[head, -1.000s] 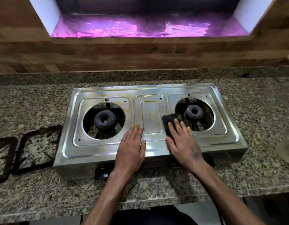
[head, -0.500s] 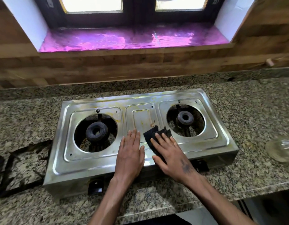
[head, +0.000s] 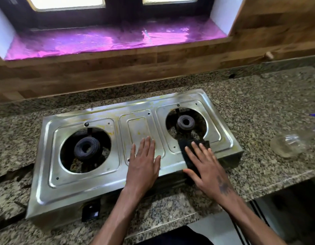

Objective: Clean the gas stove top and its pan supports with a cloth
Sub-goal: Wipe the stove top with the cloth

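A person's right hand [head: 209, 167] is pressing a dark cloth [head: 187, 152] flat, fingers spread rather than clenched, onto the stove top [head: 93, 184] just near the right burner [head: 185, 122]. The left hand [head: 144, 163] is lying open and empty on the centre panel, bracing. The cloth's far edge is overhanging the burner opening, where it could be snagging.

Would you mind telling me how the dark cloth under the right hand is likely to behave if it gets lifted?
The dark cloth probably goes limp: it lies flat under the right hand and drapes over the stove top's front edge. It looks thin, so likely light.
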A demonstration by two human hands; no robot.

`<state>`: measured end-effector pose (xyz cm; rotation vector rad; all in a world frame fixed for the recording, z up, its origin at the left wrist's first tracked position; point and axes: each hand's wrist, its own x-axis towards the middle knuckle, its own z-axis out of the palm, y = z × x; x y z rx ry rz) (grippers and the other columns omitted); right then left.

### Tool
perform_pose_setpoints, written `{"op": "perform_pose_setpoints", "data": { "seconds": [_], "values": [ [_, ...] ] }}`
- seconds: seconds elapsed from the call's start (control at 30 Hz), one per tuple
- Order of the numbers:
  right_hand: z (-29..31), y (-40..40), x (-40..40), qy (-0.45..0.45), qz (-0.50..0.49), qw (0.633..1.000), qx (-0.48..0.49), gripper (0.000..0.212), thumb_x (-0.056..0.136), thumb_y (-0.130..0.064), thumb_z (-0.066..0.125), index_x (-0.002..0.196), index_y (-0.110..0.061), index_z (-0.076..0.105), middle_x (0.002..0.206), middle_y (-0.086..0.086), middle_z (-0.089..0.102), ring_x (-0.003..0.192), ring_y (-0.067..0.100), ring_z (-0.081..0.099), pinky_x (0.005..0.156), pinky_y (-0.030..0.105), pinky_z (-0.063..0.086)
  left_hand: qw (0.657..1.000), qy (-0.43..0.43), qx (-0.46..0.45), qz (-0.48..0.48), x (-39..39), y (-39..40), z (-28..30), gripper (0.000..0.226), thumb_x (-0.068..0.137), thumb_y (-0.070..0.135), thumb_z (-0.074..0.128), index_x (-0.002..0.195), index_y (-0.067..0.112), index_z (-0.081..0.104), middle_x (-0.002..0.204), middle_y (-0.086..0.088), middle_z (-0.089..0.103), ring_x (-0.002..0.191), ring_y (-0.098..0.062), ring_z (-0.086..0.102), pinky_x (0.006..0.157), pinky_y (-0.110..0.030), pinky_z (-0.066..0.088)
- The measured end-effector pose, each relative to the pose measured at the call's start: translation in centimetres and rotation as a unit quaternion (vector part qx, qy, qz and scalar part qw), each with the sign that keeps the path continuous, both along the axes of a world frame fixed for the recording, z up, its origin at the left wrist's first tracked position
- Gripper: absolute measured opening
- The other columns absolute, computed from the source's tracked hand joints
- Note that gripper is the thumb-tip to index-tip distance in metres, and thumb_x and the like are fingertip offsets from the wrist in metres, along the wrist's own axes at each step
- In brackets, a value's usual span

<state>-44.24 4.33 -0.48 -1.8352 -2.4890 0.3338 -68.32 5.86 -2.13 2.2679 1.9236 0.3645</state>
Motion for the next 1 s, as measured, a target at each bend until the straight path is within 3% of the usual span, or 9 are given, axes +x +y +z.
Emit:
{"op": "perform_pose_setpoints", "data": {
  "seconds": [0.1, 0.27, 0.43, 0.5, 0.6, 0.7, 0.77, 0.93, 1.0],
  "values": [
    [0.4, 0.0, -1.1, -0.008, -0.042, 0.999, -0.015, 0.08, 0.093, -0.071, 0.016, 0.159, -0.029, 0.0, 0.165, -0.002, -0.011, 0.154, 0.022, -0.01, 0.123, 0.04, -0.009, 1.0, -0.006, -0.003, 0.004, 0.1, 0.0, -0.2, 0.06, 0.098, 0.041, 0.027, 0.149, 0.011, 0.038, 0.157, -0.007, 0.032, 0.147, -0.022, 0.026, 0.119, -0.051, 0.021],
    [0.7, -2.0, -2.5, 0.022, 0.095, 0.995, -0.029, 0.069, 0.099, -0.068, 0.018, 0.159, -0.034, 0.007, 0.167, -0.007, -0.001, 0.154, 0.013, -0.006, 0.124, 0.039, 0.001, 1.0, -0.016, -0.001, -0.003, 0.2, 0.0, 0.2, 0.06, 0.097, 0.04, 0.027, 0.147, 0.01, 0.041, 0.155, -0.009, 0.036, 0.146, -0.024, 0.03, 0.119, -0.049, 0.023],
    [0.9, 0.9, -3.3, 0.03, -0.04, 0.998, -0.026, 0.087, 0.089, -0.073, -0.007, 0.159, -0.025, 0.014, 0.167, 0.003, 0.003, 0.154, 0.026, 0.002, 0.124, 0.041, -0.002, 0.999, -0.024, 0.001, 0.03, -1.5, -0.8, 0.3, 0.057, 0.098, 0.038, 0.03, 0.145, 0.009, 0.044, 0.153, -0.01, 0.039, 0.144, -0.024, 0.034, 0.118, -0.046, 0.027],
    [0.9, 0.5, -5.8, 0.021, 0.019, 0.999, -0.033, 0.086, 0.093, -0.073, 0.001, 0.159, -0.021, 0.017, 0.166, 0.008, 0.007, 0.154, 0.03, 0.005, 0.123, 0.045, 0.0, 0.999, -0.022, 0.003, 0.027, -2.1, -1.2, 0.4, 0.055, 0.098, 0.037, 0.031, 0.143, 0.008, 0.046, 0.152, -0.011, 0.041, 0.142, -0.025, 0.036, 0.117, -0.044, 0.029],
    [0.9, -0.7, -6.5, 0.03, 0.139, 0.989, -0.04, 0.072, 0.099, -0.068, 0.014, 0.158, -0.028, 0.019, 0.166, 0.0, 0.009, 0.154, 0.022, 0.007, 0.122, 0.039, 0.0, 0.998, -0.035, 0.013, 0.041, -3.1, -1.8, 0.7, 0.051, 0.098, 0.034, 0.035, 0.14, 0.009, 0.05, 0.15, -0.01, 0.044, 0.14, -0.024, 0.04, 0.115, -0.043, 0.033],
    [0.6, 0.4, -6.0, 0.073, 0.058, 0.995, -0.034, 0.076, 0.095, -0.07, 0.003, 0.157, -0.031, 0.022, 0.165, -0.006, 0.007, 0.154, 0.019, 0.006, 0.123, 0.033, -0.005, 0.995, -0.05, 0.025, 0.081, -4.9, -2.7, 0.9, 0.046, 0.096, 0.029, 0.043, 0.136, 0.009, 0.055, 0.147, -0.01, 0.049, 0.137, -0.023, 0.045, 0.112, -0.042, 0.037],
    [0.5, 1.1, -7.9, 0.06, 0.027, 0.998, -0.021, 0.081, 0.093, -0.071, 0.003, 0.157, -0.025, 0.025, 0.165, 0.001, 0.01, 0.154, 0.024, 0.008, 0.122, 0.038, -0.003, 0.993, -0.056, 0.028, 0.096, -6.1, -3.7, 0.8, 0.045, 0.096, 0.027, 0.046, 0.136, 0.008, 0.055, 0.146, -0.01, 0.049, 0.136, -0.023, 0.045, 0.112, -0.041, 0.037],
    [0.7, 0.2, -11.1, 0.029, 0.269, 0.962, -0.038, 0.069, 0.1, -0.066, 0.021, 0.158, -0.029, 0.022, 0.165, -0.004, 0.012, 0.154, 0.02, 0.007, 0.123, 0.038, 0.002, 0.992, -0.048, 0.016, 0.112, -8.2, -6.2, 0.8, 0.048, 0.097, 0.028, 0.044, 0.141, 0.012, 0.05, 0.15, -0.006, 0.045, 0.14, -0.018, 0.04, 0.116, -0.036, 0.031],
    [0.4, 1.5, -10.4, 0.045, 0.241, 0.969, -0.026, 0.068, 0.099, -0.067, 0.015, 0.156, -0.031, 0.022, 0.164, -0.004, 0.014, 0.153, 0.022, 0.013, 0.122, 0.035, 0.002, 0.987, -0.044, 0.018, 0.152, -9.5, -7.0, 0.8, 0.049, 0.097, 0.029, 0.041, 0.142, 0.011, 0.049, 0.151, -0.006, 0.043, 0.141, -0.02, 0.038, 0.117, -0.037, 0.031]
  ]
}}
